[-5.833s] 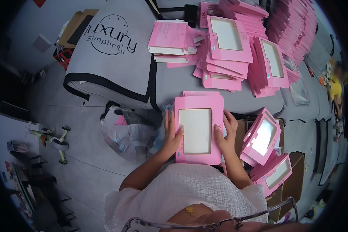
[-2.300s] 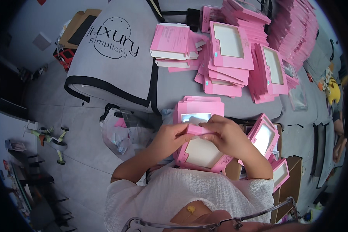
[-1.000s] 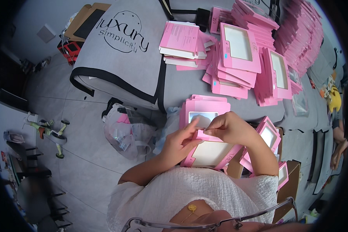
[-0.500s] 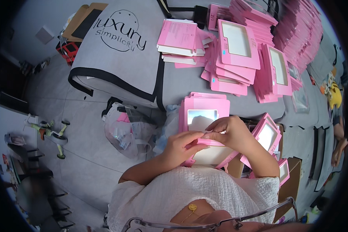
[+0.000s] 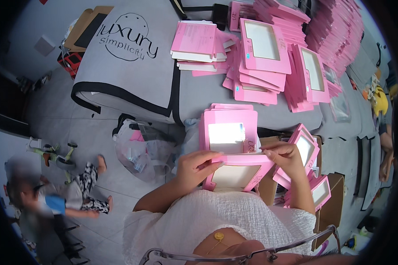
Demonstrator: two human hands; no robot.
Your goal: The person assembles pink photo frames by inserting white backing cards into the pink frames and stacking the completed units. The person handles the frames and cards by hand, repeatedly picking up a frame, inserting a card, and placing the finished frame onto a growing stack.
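A pink cardboard box with a clear window [image 5: 235,177] is in front of my chest, tilted up toward me. My left hand [image 5: 196,168] is closed on its upper left corner, thumb on the near face and fingers along the top edge. On the upper right corner, my right hand [image 5: 285,158] pinches the edge between thumb and fingers. Just beyond stands a stack of similar pink window boxes [image 5: 228,115], partly hidden behind the held box. The underside of the held box is out of sight.
Flat pink boxes [image 5: 264,46] are piled on the grey sofa [image 5: 132,84]. A brown carton [image 5: 331,207] with more pink window boxes [image 5: 306,150] stands at right. A clear plastic bag [image 5: 141,152] lies on the floor, left. Another person [image 5: 70,194] is at far left near a small bike [image 5: 57,157].
My right hand has moved right, from the middle of the box's top edge to its right corner. My left hand has shifted slightly left. A person has come into view at far left.
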